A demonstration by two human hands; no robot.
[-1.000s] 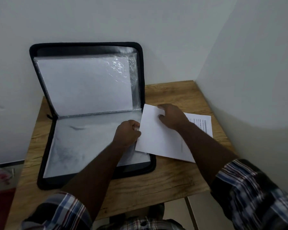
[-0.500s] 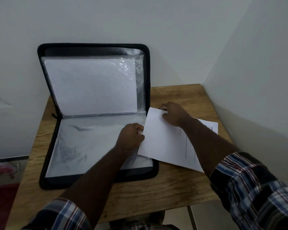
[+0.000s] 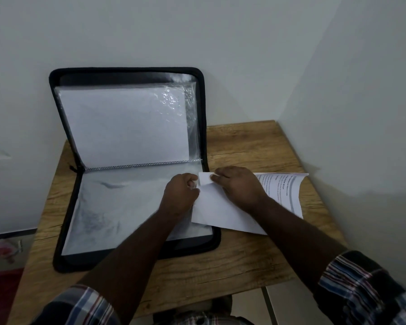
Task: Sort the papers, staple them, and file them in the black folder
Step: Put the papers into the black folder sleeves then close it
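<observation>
Head view: we see a wooden counter (image 3: 244,259) in a white-walled corner, black folder (image 3: 204,127) propped open (lid against the wall). Right of it, both hands, left (image 3: 179,195) and right (image 3: 238,187), pinch the papers (image 3: 223,213); their print is unreadable.

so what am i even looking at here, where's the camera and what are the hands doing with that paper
No machine here: a person wears a camera on the head, looking down at their own hands. On the wooden table lies an open black folder, its lid leaning on the wall, with clear plastic sleeves inside. The right hand rests on a set of papers beside the folder, pinching its near corner; the far end shows printed text. The left hand grips the sleeve's edge where the papers meet it, probably opening it.
</observation>
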